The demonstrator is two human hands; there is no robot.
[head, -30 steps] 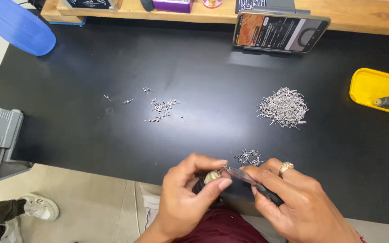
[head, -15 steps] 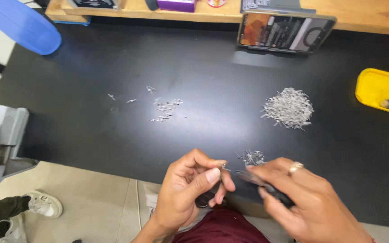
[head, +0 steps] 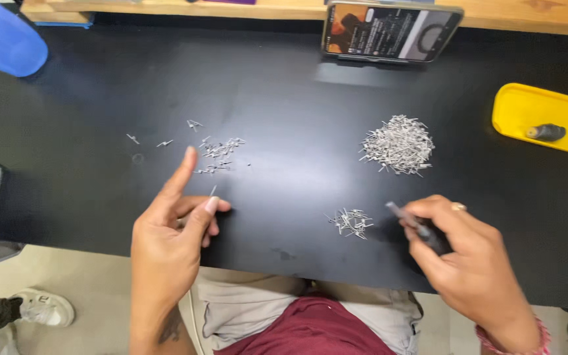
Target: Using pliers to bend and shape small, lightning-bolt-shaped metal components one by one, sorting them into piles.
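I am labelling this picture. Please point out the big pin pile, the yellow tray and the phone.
Big pin pile (head: 398, 144), head view, middle of the heap.
Yellow tray (head: 520, 108), head view, bare left part.
Phone (head: 389, 31), head view, middle of the screen.

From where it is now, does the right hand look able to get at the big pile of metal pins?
Probably yes. The right hand, gripping a dark tool, sits nearer than the big pile of pins, with only bare black table between; a small pin cluster lies off to its left.

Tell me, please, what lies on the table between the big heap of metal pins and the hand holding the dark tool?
In the head view, a small cluster of pins lies between the big heap and the right hand; otherwise bare black table.
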